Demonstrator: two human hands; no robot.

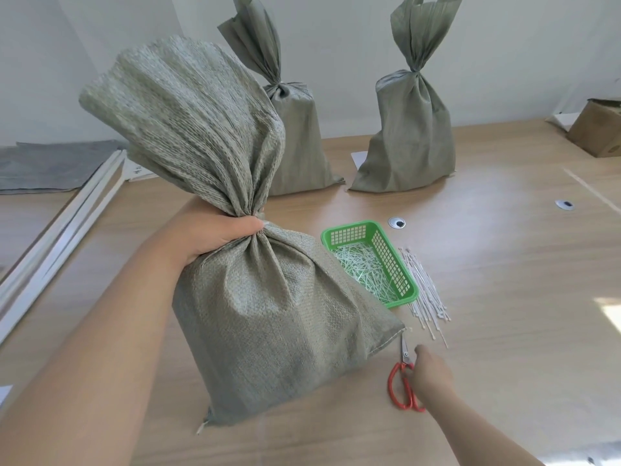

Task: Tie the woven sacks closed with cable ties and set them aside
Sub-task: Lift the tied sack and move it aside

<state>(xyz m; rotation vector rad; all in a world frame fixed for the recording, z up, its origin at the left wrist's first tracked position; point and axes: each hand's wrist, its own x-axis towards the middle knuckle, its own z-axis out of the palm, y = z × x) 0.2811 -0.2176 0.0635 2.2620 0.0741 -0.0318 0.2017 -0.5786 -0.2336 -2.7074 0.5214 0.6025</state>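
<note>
Far left: flat grey sheets [50, 166] and long white strips [60, 227] lie on the desk [504, 264].

Left of centre: a grey-green woven sack [268, 331] stands upright on the desk near its front edge. The body is full and squarish, the weave clearly showing. The neck is gathered into tight pleats and the mouth flares wide above it, leaning left.

Left hand [215, 237]: fingers wrapped tight round the gathered neck, thumb across the front.

Behind, nearer the wall: two more sacks, one [295, 139] partly hidden by the flared mouth and one [410, 139] further right. Both stand upright with cinched necks.

Right of the held sack: a green basket [393, 264] touches its side and holds pale cut strips. Just beside it lies a loose bundle of white cable ties [426, 294].

Front right: red-handled scissors [401, 381], blades pointing at the sack's corner. Right hand [430, 375] lies on the handles with fingers curled on them and thumb raised.

Far right: a cardboard box [598, 129].
</note>
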